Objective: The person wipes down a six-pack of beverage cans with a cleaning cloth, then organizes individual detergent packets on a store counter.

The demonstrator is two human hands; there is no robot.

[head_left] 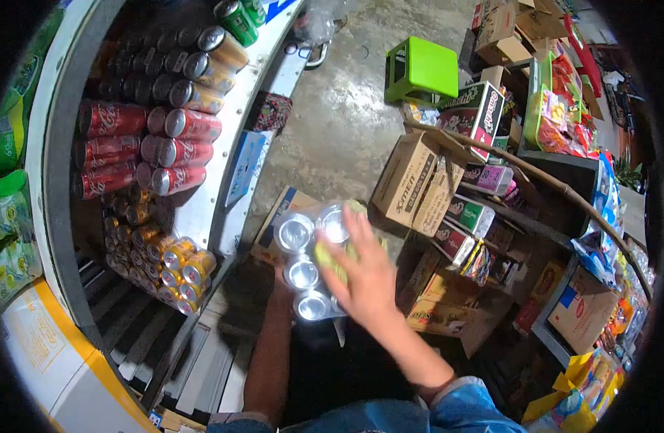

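Note:
A clear-wrapped pack of cans (302,276) is in front of my body, its silver can ends facing up. My left hand (279,271) supports it from the left side and below; most of its fingers are hidden behind the pack. Across the top right of the pack lies my right hand (364,273), slightly blurred, its fingers stretched forward. Under that palm and between the fingers shows a yellow-green cloth (330,261), pressed against the can tops. A flat cardboard box (292,198) is just beyond the pack.
At left, an open cooler holds red Coca-Cola cans (185,151), yellow cans (186,263) and green cans (237,22). A green stool (422,70) stands on the concrete floor (346,79). Cardboard boxes (418,180) and a long wooden stick (523,166) are at right.

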